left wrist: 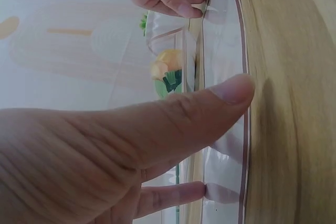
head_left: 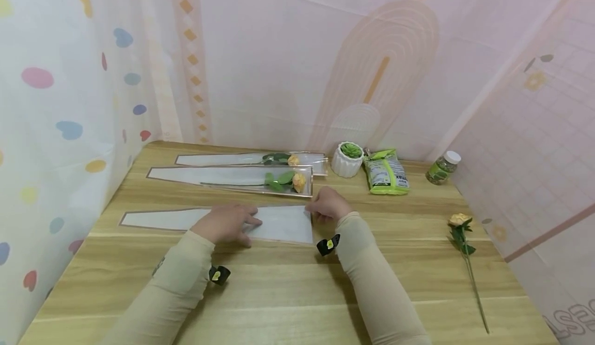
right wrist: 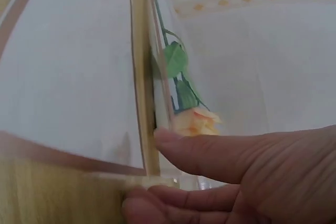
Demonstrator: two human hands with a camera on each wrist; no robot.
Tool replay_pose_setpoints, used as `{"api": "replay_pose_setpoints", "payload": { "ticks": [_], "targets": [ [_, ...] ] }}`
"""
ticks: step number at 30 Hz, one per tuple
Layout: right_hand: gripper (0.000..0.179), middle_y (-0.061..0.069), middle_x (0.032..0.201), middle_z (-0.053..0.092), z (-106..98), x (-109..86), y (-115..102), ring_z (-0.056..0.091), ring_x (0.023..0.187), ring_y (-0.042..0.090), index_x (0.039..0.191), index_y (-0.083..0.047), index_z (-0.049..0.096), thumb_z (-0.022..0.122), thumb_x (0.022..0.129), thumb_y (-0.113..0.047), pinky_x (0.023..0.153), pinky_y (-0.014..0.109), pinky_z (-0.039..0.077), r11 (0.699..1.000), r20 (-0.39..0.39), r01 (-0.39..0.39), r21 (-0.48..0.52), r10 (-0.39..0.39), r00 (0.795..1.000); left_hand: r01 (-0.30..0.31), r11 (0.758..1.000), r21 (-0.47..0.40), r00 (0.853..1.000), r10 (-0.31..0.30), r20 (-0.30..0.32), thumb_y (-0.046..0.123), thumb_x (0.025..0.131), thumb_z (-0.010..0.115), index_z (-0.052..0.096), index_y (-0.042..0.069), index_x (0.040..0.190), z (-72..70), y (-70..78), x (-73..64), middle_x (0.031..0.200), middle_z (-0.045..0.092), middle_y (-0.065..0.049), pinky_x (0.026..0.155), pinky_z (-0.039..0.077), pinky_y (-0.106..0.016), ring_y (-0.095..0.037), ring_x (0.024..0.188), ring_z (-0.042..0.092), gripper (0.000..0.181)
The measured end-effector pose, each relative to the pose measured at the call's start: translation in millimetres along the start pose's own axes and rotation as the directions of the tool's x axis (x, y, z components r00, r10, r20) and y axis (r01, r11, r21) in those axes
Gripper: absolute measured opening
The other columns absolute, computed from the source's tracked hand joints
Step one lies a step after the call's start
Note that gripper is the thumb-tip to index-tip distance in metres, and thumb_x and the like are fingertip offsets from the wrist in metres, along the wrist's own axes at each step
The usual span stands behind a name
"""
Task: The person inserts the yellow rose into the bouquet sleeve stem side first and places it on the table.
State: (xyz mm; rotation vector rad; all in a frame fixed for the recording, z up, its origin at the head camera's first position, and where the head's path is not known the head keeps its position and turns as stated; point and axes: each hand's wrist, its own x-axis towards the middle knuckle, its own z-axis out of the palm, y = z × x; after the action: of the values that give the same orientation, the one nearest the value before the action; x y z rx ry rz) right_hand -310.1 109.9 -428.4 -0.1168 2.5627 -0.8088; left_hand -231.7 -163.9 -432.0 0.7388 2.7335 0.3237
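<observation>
A long tapered flower sleeve, white with a brownish border, lies flat on the table with its wide end to the right. My left hand rests on its middle, fingers spread and thumb out near the lower edge. At the upper right corner is my right hand, fingers bent. Its thumb and fingers stand apart in the right wrist view, beside the sleeve's clear end strip. Behind lie two similar sleeves, the nearer sleeve and the farther sleeve, each holding a yellow-orange rose.
A loose rose with a long stem lies at the right. Along the back stand a potted succulent, a green packet and a white-capped jar. Patterned cloth hangs behind the wooden table.
</observation>
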Motion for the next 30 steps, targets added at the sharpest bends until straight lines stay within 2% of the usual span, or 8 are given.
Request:
{"api": "replay_pose_setpoints", "payload": {
  "ticks": [4, 8, 11, 14, 19, 25, 27, 30],
  "targets": [
    [0.037, 0.001, 0.059, 0.054, 7, 3.5, -3, 0.049, 0.053, 0.014, 0.063, -0.007, 0.061, 0.082, 0.086, -0.026, 0.048, 0.026, 0.038, 0.988, 0.017, 0.038, -0.152, -0.036, 0.999, -0.006, 1.0, 0.022, 1.0, 0.006, 0.013, 0.034, 0.083, 0.083, 0.068, 0.014, 0.133, 0.6, 1.5, -0.6, 0.153, 0.049, -0.014, 0.112, 0.035, -0.06, -0.044, 0.138, 0.044, 0.056],
    [0.04, 0.005, 0.079, 0.063, 14, 1.9, -6, 0.056, 0.071, 0.019, 0.079, -0.007, 0.061, 0.088, 0.079, -0.035, 0.064, 0.032, 0.047, 0.937, -0.012, 0.072, -0.342, -0.081, 0.997, -0.009, 1.0, 0.021, 1.0, 0.009, 0.025, 0.034, 0.082, 0.083, 0.071, 0.015, 0.13, -0.9, 7.3, -3.2, 0.15, 0.052, -0.013, 0.11, 0.037, -0.062, -0.045, 0.137, 0.046, 0.053],
    [0.039, 0.007, 0.09, 0.064, 16, -1.6, -8, 0.056, 0.08, 0.022, 0.091, -0.006, 0.061, 0.087, 0.08, -0.033, 0.071, 0.036, 0.047, 0.926, -0.024, 0.065, -0.373, -0.079, 0.997, -0.015, 1.0, 0.024, 1.0, 0.014, 0.024, 0.034, 0.082, 0.083, 0.072, 0.016, 0.128, -2.4, 10.9, -4.7, 0.148, 0.055, -0.011, 0.109, 0.038, -0.062, -0.043, 0.135, 0.049, 0.05],
    [0.033, 0.003, 0.077, 0.057, 15, -1.8, -9, 0.05, 0.071, 0.019, 0.08, -0.008, 0.059, 0.085, 0.083, -0.029, 0.064, 0.033, 0.041, 0.924, -0.016, 0.073, -0.376, -0.085, 0.996, -0.012, 1.0, 0.009, 1.0, 0.012, 0.022, 0.034, 0.083, 0.083, 0.07, 0.014, 0.13, -4.6, 13.1, -5.9, 0.146, 0.056, -0.011, 0.107, 0.039, -0.062, -0.042, 0.133, 0.051, 0.053],
    [0.026, 0.001, 0.077, 0.055, 14, -4.8, -5, 0.049, 0.07, 0.017, 0.08, -0.009, 0.058, 0.079, 0.088, -0.022, 0.061, 0.031, 0.039, 0.938, 0.021, 0.132, -0.321, -0.132, 0.991, 0.015, 0.998, -0.064, 1.0, -0.014, 0.01, 0.035, 0.084, 0.082, 0.062, 0.01, 0.138, -6.4, 15.9, -5.1, 0.144, 0.057, -0.013, 0.106, 0.041, -0.06, -0.04, 0.132, 0.052, 0.062],
    [0.017, 0.003, 0.081, 0.051, 6, -14.2, 5, 0.047, 0.074, 0.017, 0.087, -0.004, 0.058, 0.072, 0.092, -0.011, 0.063, 0.028, 0.038, 0.964, 0.069, 0.245, -0.106, -0.239, 0.969, 0.037, 0.993, -0.11, 0.999, -0.038, -0.009, 0.034, 0.084, 0.082, 0.055, 0.006, 0.145, -6.2, 15.9, -4.0, 0.148, 0.053, -0.017, 0.109, 0.038, -0.061, -0.04, 0.136, 0.048, 0.073],
    [0.011, 0.006, 0.088, 0.058, 2, -18.4, 5, 0.052, 0.079, 0.017, 0.098, 0.0, 0.061, 0.069, 0.093, -0.006, 0.067, 0.028, 0.044, 0.962, 0.094, 0.275, -0.012, -0.272, 0.958, 0.037, 0.994, -0.102, 0.999, -0.038, -0.009, 0.036, 0.083, 0.083, 0.054, 0.005, 0.145, -5.7, 14.8, -3.8, 0.149, 0.052, -0.017, 0.109, 0.037, -0.062, -0.041, 0.137, 0.048, 0.074],
    [0.029, 0.014, 0.1, 0.064, -4, -24.1, 4, 0.058, 0.087, 0.02, 0.122, 0.001, 0.059, 0.065, 0.094, 0.001, 0.074, 0.031, 0.051, 0.946, 0.117, 0.311, 0.094, -0.321, 0.94, 0.033, 0.995, -0.098, 0.999, -0.034, -0.003, 0.036, 0.083, 0.083, 0.054, 0.004, 0.145, -4.6, 12.1, -3.4, 0.15, 0.051, -0.017, 0.11, 0.036, -0.062, -0.04, 0.138, 0.046, 0.076]
  ]
}}
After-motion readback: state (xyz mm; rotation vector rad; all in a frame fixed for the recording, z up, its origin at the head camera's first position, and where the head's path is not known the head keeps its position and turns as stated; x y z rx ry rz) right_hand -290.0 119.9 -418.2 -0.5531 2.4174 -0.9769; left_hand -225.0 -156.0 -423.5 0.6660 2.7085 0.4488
